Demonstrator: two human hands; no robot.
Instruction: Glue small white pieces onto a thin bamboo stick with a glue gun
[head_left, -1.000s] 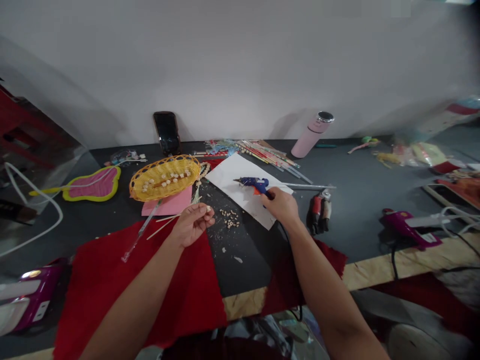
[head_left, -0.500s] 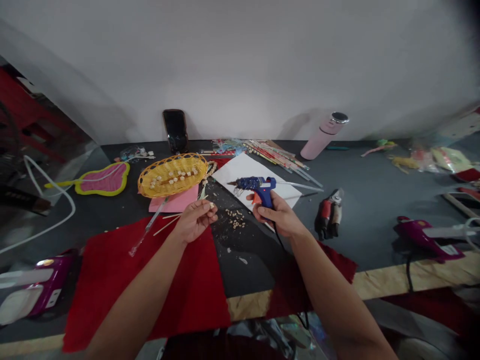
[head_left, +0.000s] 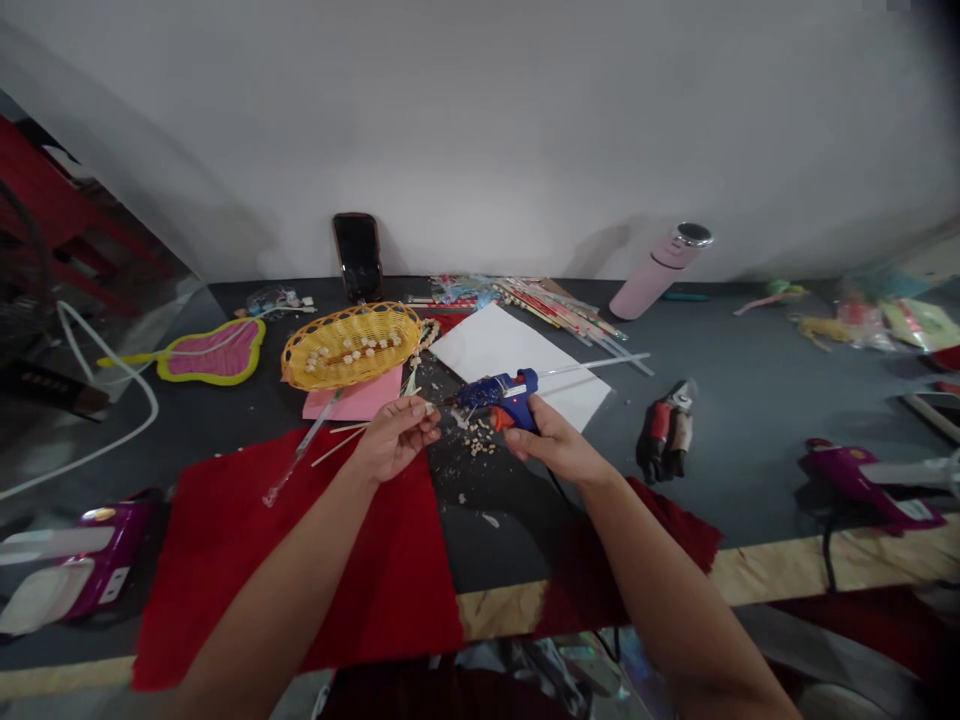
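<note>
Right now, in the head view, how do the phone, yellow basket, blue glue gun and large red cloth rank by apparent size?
1. Large red cloth
2. Yellow basket
3. Blue glue gun and phone: too alike to rank; the right hand partly covers the glue gun, which looks nearer.

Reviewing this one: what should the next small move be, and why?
Probably a light squeeze of the orange trigger: the right hand grips the blue glue gun, its nozzle aimed at the small pale piece pinched in the left hand. Whether nozzle and piece touch is too small to tell.
</note>
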